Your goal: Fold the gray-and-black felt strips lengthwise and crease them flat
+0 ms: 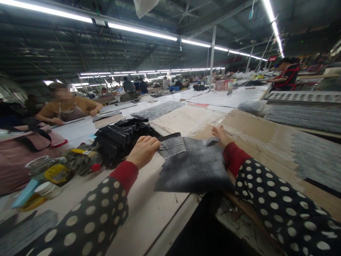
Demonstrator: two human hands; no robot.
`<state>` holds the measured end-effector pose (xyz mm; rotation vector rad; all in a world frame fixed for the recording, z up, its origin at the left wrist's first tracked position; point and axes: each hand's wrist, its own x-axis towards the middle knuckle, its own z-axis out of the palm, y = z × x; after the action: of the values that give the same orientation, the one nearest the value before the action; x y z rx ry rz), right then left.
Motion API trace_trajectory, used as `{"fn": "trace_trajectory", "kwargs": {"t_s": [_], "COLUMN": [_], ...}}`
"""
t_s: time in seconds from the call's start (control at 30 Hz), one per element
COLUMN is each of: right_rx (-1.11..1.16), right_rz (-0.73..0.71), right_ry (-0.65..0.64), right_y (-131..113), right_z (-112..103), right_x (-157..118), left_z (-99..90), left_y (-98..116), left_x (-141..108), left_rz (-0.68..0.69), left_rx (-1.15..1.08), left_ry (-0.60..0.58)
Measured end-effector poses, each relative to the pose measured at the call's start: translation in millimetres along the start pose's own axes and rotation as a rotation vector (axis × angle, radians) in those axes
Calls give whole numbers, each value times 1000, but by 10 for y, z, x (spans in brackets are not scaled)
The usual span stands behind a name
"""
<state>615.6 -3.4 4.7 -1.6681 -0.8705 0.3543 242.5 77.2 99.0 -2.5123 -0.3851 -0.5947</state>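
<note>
A dark sheet piece (pixel 195 174), black and smooth like leather with stitched or creased lines, lies at the table's front edge and overhangs it slightly. A flap (pixel 173 145) with a grey fuzzy face sits at its upper left. My left hand (pixel 144 151) is closed, its fingers bent over the left edge of that flap. At the piece's upper right, my right hand (pixel 220 135) has its fingers stretched out and apart, holding nothing. Its wrist is beside the piece's right edge. Left of my left hand stands a heap of black pieces (pixel 117 140).
Jars, a yellow-labelled container (pixel 55 173) and a pink bag (pixel 23 156) crowd the left side. Grey fuzzy sheets (pixel 317 160) lie at right, below a stacked grey pile (pixel 303 115). A co-worker (pixel 66 105) leans over the table at far left.
</note>
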Motion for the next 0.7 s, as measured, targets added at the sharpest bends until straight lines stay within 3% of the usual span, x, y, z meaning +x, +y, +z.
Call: {"fn": "trace_trajectory", "kwargs": {"t_s": [0.13, 0.2, 0.23, 0.33, 0.4, 0.47, 0.57, 0.7], "right_rx": [-91, -150, -202, -476, -629, -743, -863, -907], "right_rz": [-27, -111, -198, -566, -664, -661, -614, -608], "right_ry": [149, 125, 58, -313, -476, -547, -580, -591], "right_y": [-89, -195, -262, -454, -529, -545, -506, -469], "right_z": [-459, -587, -594, -422, -239, -92, 4, 9], "right_x": [-29, -181, -289, -636, -801, -878, -877, -840], "left_z": [-21, -27, -27, -21, -20, -33, -108, -380], "left_y": [18, 24, 30, 65, 86, 54, -206, -905], "left_x": [44, 64, 75, 123, 154, 147, -42, -696], "left_rz": [1, 6, 7, -3, -15, -33, -128, -409], "left_rx": [-9, -24, -30, -29, -14, 5, 31, 100], "left_ry": [19, 37, 43, 61, 65, 58, 68, 108]}}
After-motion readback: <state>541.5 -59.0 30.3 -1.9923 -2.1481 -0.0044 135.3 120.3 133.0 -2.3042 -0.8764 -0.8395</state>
